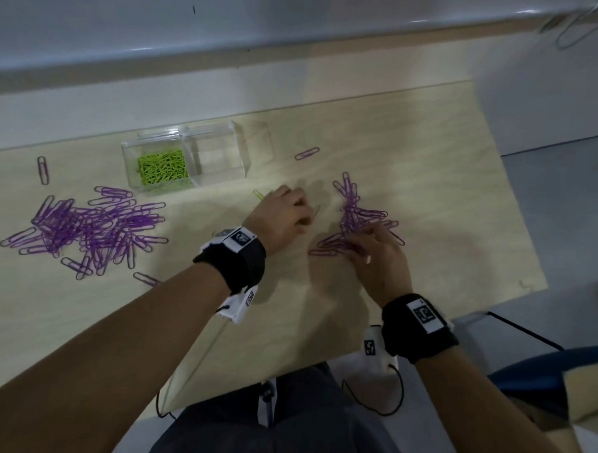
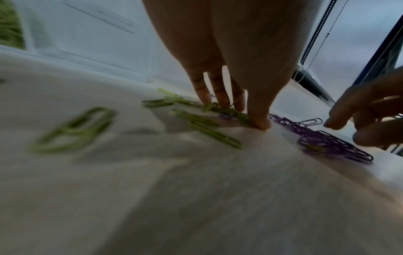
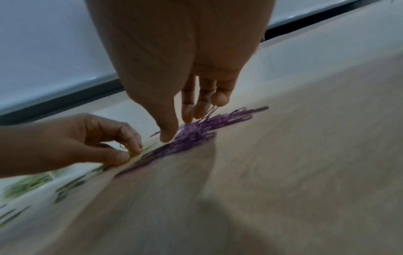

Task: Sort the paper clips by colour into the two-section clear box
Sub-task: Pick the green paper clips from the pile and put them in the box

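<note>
While both hands work mid-tabletop [image 1: 426, 186] | left grip [image 1: 286, 213] pinches green clips [image 2: 209, 124] between thumb and fingers | right grip [image 1: 377, 253] spread loose, fingertips on small purple pile [image 1: 353, 212], holding none | clear box [image 1: 185, 159] near far edge, green clips in left section | large purple pile [image 1: 88, 228] toward left edge

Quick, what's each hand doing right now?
Left hand: fingertips pinching green paper clips on the table.
Right hand: fingers down in the purple paper clips; grip cannot be told.
</note>
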Demonstrator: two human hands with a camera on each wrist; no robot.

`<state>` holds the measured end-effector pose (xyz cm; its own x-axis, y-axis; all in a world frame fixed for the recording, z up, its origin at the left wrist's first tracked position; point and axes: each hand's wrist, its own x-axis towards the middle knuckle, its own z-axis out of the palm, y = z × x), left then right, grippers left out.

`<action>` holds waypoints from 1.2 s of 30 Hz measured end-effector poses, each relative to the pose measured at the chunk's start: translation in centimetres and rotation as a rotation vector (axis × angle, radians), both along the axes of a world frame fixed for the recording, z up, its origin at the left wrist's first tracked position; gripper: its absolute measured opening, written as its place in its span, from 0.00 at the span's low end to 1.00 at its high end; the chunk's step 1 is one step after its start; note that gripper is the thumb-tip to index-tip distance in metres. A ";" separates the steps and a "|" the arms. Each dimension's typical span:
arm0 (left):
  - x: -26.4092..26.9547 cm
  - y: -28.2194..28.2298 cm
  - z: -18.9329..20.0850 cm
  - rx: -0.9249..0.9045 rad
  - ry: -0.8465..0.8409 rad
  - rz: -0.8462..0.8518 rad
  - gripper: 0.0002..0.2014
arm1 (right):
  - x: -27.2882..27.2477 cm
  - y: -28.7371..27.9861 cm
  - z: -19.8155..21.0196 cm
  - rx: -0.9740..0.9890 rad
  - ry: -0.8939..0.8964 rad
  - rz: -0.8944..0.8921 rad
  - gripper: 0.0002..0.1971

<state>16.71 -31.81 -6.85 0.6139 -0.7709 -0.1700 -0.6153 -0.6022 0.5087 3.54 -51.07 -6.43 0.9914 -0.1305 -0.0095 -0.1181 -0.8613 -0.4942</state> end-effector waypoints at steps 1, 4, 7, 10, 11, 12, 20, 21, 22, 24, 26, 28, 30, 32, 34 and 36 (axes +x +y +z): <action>-0.2 0.4 -0.3 -0.024 -0.024 0.037 0.07 | 0.0 0.3 -0.3 -0.003 0.004 0.025 0.11; -1.6 1.1 0.1 -0.116 -0.103 0.109 0.11 | 0.2 1.0 -0.7 -0.010 -0.003 0.013 0.11; -4.0 -1.2 0.6 -0.087 -0.034 0.125 0.12 | 0.5 0.8 -0.9 -0.003 -0.018 0.003 0.08; -5.4 -3.0 0.4 0.065 0.099 0.223 0.12 | 0.8 0.8 -1.1 0.011 0.007 0.004 0.06; -5.6 -3.3 0.3 0.080 0.114 0.257 0.11 | 0.8 0.8 -1.2 0.011 0.018 0.002 0.06; -5.7 -3.4 0.2 0.080 0.132 0.293 0.10 | 0.9 0.8 -1.2 0.010 0.027 0.000 0.05; -5.0 -2.9 0.5 -0.036 0.304 0.411 0.04 | 1.2 -0.1 -1.1 0.099 0.098 -0.037 0.04; -4.8 -2.7 0.6 -0.060 0.328 0.413 0.04 | 1.2 -0.4 -1.0 0.120 0.100 -0.041 0.04; -4.7 -2.4 0.8 -0.094 0.366 0.426 0.03 | 1.2 -0.7 -0.9 0.126 0.103 -0.047 0.05; -4.4 -1.4 1.1 -0.159 0.424 0.464 0.04 | 1.0 -1.1 -0.6 0.100 0.100 -0.067 0.05; -4.0 0.1 1.3 -0.216 0.381 0.511 0.05 | 0.9 -0.9 -0.3 0.051 0.059 -0.080 0.05; -3.4 2.3 1.2 -0.240 0.282 0.554 0.06 | 1.2 0.3 -0.2 0.045 0.003 -0.049 0.04; -2.9 4.8 1.0 -0.205 0.147 0.554 0.05 | 2.0 2.0 -0.2 0.077 -0.019 0.016 0.03; -2.7 6.9 0.8 -0.133 0.046 0.538 0.06 | 2.7 3.6 -0.5 0.087 0.011 0.081 0.06; -2.6 7.8 0.6 -0.078 -0.004 0.520 0.11 | 3.2 4.6 -0.8 0.090 0.055 0.113 0.09; -2.4 7.4 0.6 -0.082 -0.032 0.467 0.18 | 3.2 4.5 -0.9 0.092 0.082 0.103 0.09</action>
<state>14.30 -24.37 -6.21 0.9018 -0.4216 -0.0952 -0.3048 -0.7766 0.5514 6.76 -46.54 -7.34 0.9949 -0.0228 -0.0982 -0.0746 -0.8223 -0.5642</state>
